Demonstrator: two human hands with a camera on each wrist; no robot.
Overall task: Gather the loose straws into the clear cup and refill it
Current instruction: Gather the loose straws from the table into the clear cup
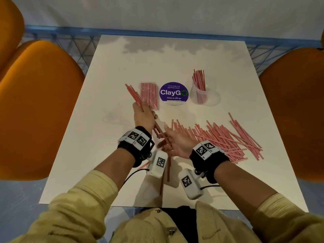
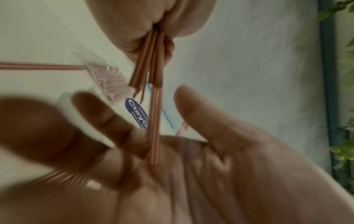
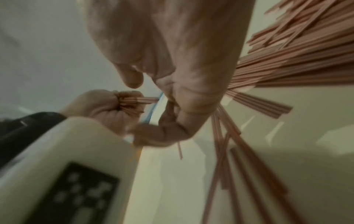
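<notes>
Left hand [image 1: 142,114] fingers gripping a straw bundle [image 1: 134,94], right hand [image 1: 175,140] fingers spread wide beneath it, clear cup [image 1: 204,92] at 1 o'clock, loose straws [image 1: 228,137] on surface [image 1: 108,95] at 3 o'clock

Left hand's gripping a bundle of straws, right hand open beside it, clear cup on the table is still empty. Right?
Not quite: the clear cup already holds some upright straws, as the head view shows. The rest stands: the left hand grips a bundle of straws, and the right hand is open beside it.
</notes>
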